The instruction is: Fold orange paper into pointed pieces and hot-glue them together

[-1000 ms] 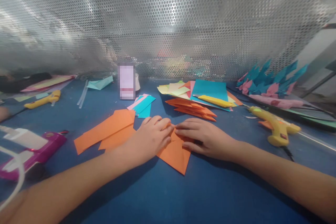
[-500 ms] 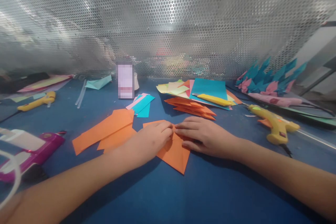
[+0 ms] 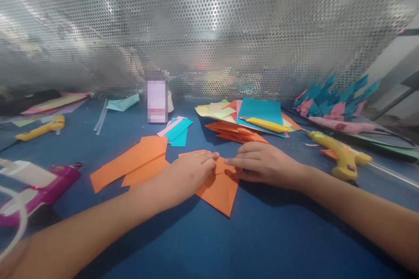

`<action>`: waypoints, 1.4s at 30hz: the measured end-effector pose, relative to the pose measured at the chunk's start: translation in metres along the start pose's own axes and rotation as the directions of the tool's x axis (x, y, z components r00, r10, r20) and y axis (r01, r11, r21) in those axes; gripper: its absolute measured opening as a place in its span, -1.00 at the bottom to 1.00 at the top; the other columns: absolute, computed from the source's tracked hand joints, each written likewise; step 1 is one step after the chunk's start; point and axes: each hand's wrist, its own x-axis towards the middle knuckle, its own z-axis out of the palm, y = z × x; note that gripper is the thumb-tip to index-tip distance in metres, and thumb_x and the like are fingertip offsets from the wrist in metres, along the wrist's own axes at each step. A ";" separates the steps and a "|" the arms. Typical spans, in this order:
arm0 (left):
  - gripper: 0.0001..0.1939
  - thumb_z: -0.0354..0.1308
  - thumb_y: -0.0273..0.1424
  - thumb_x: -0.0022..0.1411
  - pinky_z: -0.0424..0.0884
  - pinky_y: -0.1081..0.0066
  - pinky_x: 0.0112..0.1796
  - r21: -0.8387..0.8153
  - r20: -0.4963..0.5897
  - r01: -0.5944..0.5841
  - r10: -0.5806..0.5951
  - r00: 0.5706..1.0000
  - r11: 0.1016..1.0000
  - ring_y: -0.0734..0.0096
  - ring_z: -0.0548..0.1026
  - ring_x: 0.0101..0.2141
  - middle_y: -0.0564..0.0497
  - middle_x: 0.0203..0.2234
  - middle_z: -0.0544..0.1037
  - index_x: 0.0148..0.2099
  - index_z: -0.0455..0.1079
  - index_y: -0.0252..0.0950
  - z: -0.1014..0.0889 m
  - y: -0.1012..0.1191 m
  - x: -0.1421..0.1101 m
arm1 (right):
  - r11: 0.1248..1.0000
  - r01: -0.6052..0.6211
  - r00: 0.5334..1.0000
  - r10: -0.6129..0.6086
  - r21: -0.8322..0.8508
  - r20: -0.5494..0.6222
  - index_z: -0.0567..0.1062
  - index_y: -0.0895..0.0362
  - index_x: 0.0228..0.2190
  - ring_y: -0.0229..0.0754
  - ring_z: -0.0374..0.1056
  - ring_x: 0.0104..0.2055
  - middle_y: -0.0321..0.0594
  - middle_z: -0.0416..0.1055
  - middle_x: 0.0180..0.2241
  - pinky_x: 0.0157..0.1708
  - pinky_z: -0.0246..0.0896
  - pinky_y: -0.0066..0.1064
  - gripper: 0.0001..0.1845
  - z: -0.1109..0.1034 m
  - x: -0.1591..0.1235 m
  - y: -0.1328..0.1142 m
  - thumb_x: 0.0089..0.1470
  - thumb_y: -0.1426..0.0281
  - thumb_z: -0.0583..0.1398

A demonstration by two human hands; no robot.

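Note:
A folded sheet of orange paper (image 3: 221,194) lies on the blue table, one pointed corner towards me. My left hand (image 3: 191,174) rests over its left part, fingers curled together with the tips pressed on the fold near the middle. Across from it, my right hand (image 3: 266,163) has its fingers stretched out, the index fingertip touching the paper's upper right side. The left hand hides part of the sheet. More orange paper pieces (image 3: 131,161) lie to the left, partly behind my left forearm. Just beyond my right hand sits a stack of folded orange pieces (image 3: 232,131).
Blue and pink paper strips (image 3: 178,130) lie ahead. A yellow cutter (image 3: 266,124) rests on coloured sheets (image 3: 258,109). Yellow glue guns stand right (image 3: 343,152) and left (image 3: 42,128). A magenta power strip (image 3: 65,178) is at left, a phone (image 3: 157,100) at the back.
My left fingers first drew in from a spread pose to a closed one on the paper. Since then my right hand has shifted slightly right, uncovering more of the fold.

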 end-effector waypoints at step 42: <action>-0.78 -0.09 -0.49 0.38 0.28 0.34 0.09 -0.169 -0.056 -0.003 -0.006 0.998 0.986 0.37 0.34 0.07 -0.08 0.03 0.42 -0.02 0.33 -0.33 -0.002 0.000 -0.001 | 0.930 -0.214 0.975 0.185 0.299 0.122 0.40 0.14 -0.15 -0.20 0.34 -0.08 -0.12 0.45 -0.14 -0.10 0.28 -0.37 -0.80 -0.002 0.006 -0.011 0.21 0.39 0.07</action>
